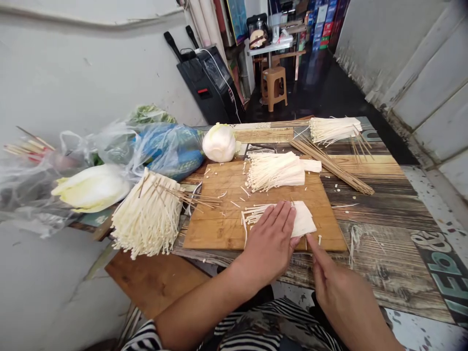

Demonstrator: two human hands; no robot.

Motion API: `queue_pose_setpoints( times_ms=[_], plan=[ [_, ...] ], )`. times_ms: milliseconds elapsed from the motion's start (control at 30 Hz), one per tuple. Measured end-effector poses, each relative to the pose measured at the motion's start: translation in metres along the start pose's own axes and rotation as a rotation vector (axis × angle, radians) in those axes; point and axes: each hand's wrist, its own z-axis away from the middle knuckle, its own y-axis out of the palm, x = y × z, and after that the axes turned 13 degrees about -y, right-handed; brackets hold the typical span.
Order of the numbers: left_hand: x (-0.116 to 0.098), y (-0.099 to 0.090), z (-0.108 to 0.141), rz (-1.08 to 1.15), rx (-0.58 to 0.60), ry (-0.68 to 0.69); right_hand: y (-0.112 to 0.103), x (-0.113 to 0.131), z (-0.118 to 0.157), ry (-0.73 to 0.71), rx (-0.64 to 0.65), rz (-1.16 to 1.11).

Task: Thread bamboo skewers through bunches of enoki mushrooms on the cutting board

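The flat bunch of creamy-white enoki mushrooms (pixel 304 219) lies near the front edge of the brown wooden cutting board (pixel 219 229), caps to the left. The left hand (pixel 268 243) presses it down, palm down, fingers nearly together and outstretched. The right hand (pixel 341 280) points its index finger at the bunch's near edge, other fingers curled; whether it pinches anything cannot be told. The step seems to be working a thin stick through the flattened stems; the next move calls for level, steady pressure, with the left fingers clear of the point.

Behind it on the board sits a second pale enoki bunch (pixel 278 170). To the left, a fanned enoki cluster (pixel 146 219) has thin brown sticks jutting from it. Right of the board, a bundle of brown wooden sticks (pixel 340 170) lies on the wood-patterned table (pixel 387 239).

At the left, clear plastic bags (pixel 117 141) hold leafy greens (pixel 149 114) and a blue plastic-wrapped bundle (pixel 183 163), its contents unclear. A long whitish-yellow cabbage (pixel 93 187) lies against them; a round white cabbage (pixel 219 143) sits beyond the board.
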Motion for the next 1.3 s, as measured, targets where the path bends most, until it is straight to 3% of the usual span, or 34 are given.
queue_pose_setpoints(
  times_ms=[167,300,400,600,900,1100,1300],
  plan=[
    [-0.001,-0.001,-0.002,0.013,0.076,-0.017,-0.004,0.005,0.009,-0.058,0.046,0.101],
    [-0.001,0.000,-0.002,0.026,0.071,-0.014,-0.008,0.006,0.016,-0.082,0.035,0.106],
    [0.000,0.001,-0.002,0.033,0.058,-0.012,-0.011,0.006,0.015,-0.080,0.017,0.048],
    [0.000,0.000,-0.002,0.030,0.063,-0.011,-0.010,0.003,0.017,0.038,0.150,-0.148],
    [0.002,-0.001,-0.003,0.026,0.071,0.015,-0.002,0.003,0.028,0.028,0.068,-0.205],
    [0.002,0.000,-0.002,0.039,0.065,0.012,-0.005,0.004,0.019,-0.019,0.098,-0.092],
    [0.002,-0.001,-0.002,0.051,0.051,0.009,-0.004,0.009,0.013,-0.053,0.009,0.033]
  ],
)
